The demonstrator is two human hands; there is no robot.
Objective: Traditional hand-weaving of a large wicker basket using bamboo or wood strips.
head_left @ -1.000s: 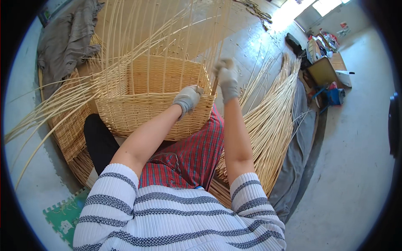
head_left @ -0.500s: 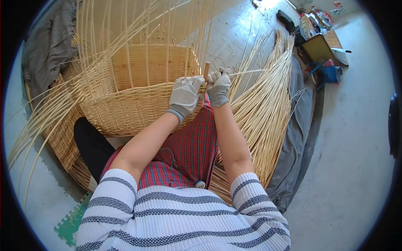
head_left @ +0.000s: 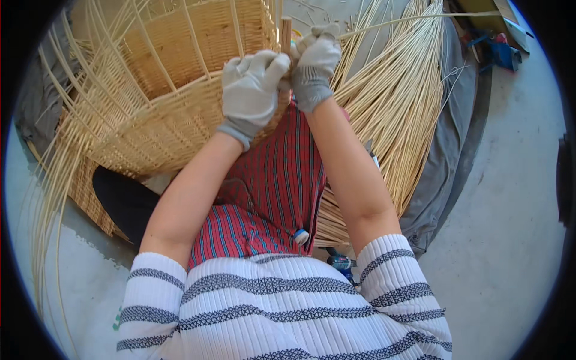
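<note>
A half-woven wicker basket [head_left: 150,129] with tall upright stakes leans over my lap. My left hand [head_left: 251,93], in a pale grey work glove, is closed on the woven wall near the basket's right corner. Just right of it, my right hand [head_left: 315,63], gloved the same way, is closed in a fist around a long pale willow rod [head_left: 414,20]. The rod's free length runs out to the upper right. A short brown wooden post [head_left: 286,33] stands at the corner between my hands. My fingertips and the strands under them are partly hidden.
A large bundle of willow rods [head_left: 390,114] lies to the right on a grey cloth [head_left: 462,120]. Loose strand ends [head_left: 54,198] spill off the basket's left side. Red checked cloth [head_left: 270,174] covers my lap. A blue object [head_left: 504,55] sits on the floor at the upper right.
My view has moved closer, so hands and basket look larger and higher. The basket appears turned, its left side lower. My right hand still grips the rod, which now stretches farther right.
</note>
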